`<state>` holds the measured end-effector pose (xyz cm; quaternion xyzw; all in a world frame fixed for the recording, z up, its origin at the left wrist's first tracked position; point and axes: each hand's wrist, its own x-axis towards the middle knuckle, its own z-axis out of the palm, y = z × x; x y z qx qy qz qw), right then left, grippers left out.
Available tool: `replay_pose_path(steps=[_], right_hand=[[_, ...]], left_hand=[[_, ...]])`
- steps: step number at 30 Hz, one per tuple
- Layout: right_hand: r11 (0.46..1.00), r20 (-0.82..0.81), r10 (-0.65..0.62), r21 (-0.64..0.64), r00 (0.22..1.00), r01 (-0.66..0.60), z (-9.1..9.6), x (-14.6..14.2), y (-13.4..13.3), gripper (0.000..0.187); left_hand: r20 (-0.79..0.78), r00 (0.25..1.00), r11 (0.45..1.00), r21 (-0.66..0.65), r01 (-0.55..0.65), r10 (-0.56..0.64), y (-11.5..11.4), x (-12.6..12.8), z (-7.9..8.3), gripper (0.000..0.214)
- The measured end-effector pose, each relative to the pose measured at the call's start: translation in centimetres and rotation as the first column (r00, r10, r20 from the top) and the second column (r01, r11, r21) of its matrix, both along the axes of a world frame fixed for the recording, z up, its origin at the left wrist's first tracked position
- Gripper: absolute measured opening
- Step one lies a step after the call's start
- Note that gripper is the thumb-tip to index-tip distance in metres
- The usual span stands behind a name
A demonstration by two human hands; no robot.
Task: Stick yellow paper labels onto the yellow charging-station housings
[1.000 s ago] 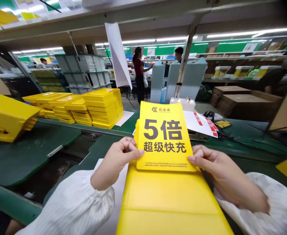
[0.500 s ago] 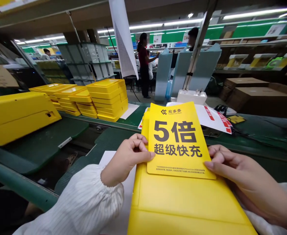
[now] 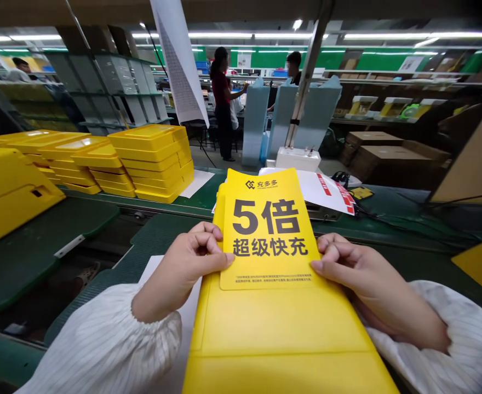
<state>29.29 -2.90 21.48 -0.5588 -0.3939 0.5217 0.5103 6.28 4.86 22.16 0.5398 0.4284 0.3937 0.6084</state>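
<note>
Between my two hands is a yellow sticker (image 3: 268, 265) with black print, a large "5" and Chinese characters. Its lower part lies over, or just above, the near face of a long yellow plastic housing (image 3: 277, 323); whether it touches I cannot tell. My left hand (image 3: 185, 260) pinches the sticker's left edge between thumb and bent fingers. At the right edge, the thumb and curled fingers of my right hand (image 3: 350, 268) pinch it too. The far end of the housing is hidden behind the sticker.
Stacked yellow plastic covers (image 3: 150, 164) stand at the back left, near another yellow housing (image 3: 11, 197). White sheets with red marks (image 3: 327, 191) and a white box (image 3: 298, 158) lie beyond the sticker. A metal post (image 3: 304, 87) rises behind. Other people work farther off.
The view has turned to the right, so the scene sits further left. My hands still pinch the sticker over the housing, its tilt now slightly straighter relative to the housing.
</note>
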Motion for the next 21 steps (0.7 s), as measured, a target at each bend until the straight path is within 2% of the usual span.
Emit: replay_pose_path(steps=[13,21], right_hand=[[0.999,0.053,0.014,-0.032,0.999,-0.013,-0.5,0.3,0.0,0.039],[1.0,0.108,0.003,0.004,0.994,-0.004,-0.7,0.3,-0.1,0.035]], left_hand=[[-0.041,0.998,0.997,0.062,0.05,-0.048,0.0,-0.2,0.1,0.028],[-0.079,0.996,0.983,0.172,0.058,-0.045,-0.2,-0.5,-1.0,0.027]])
